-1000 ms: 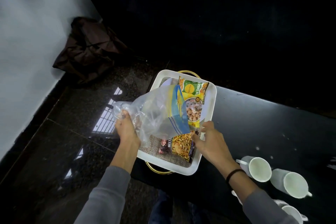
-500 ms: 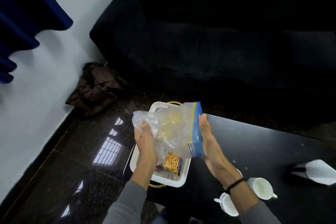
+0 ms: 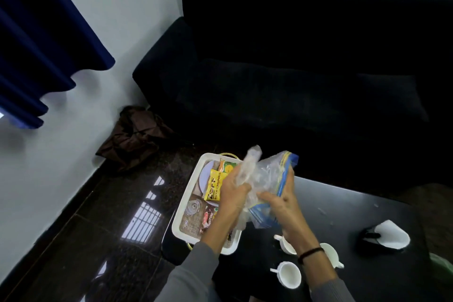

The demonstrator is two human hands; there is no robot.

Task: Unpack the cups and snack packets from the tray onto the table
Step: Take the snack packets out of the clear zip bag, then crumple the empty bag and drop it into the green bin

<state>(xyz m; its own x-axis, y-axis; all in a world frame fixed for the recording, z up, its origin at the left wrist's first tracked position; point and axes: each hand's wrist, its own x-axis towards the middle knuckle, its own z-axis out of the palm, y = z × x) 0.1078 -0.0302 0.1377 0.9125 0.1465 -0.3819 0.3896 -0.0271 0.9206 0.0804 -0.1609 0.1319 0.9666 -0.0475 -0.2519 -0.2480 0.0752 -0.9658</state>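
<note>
A white tray [image 3: 182, 206] sits at the left end of the black table [image 3: 343, 216]. In it lie a yellow snack packet [image 3: 214, 185], a green-and-yellow packet [image 3: 228, 167], a red-labelled packet [image 3: 208, 218], a small glass [image 3: 192, 207] and a pale plate [image 3: 204, 176]. Above the tray's right side, my left hand [image 3: 232, 193] and my right hand [image 3: 279, 200] both grip a crumpled clear zip bag [image 3: 267, 176] with a blue seal strip. Three white cups stand on the table near my right forearm: one [image 3: 289, 274] in front, one [image 3: 285, 244] partly hidden, one [image 3: 331, 255] behind the wrist.
A black sofa [image 3: 294, 68] stands beyond the table. A brown bag [image 3: 134, 135] lies on the dark glossy floor by the white wall. A white paper-like object [image 3: 389, 233] over something black rests on the table's right side. A blue curtain [image 3: 36, 44] hangs at upper left.
The zip bag went from spread flat between my hands to crumpled, with both hands now closed on it. It has shifted right, uncovering packets in the tray. The view has tilted up.
</note>
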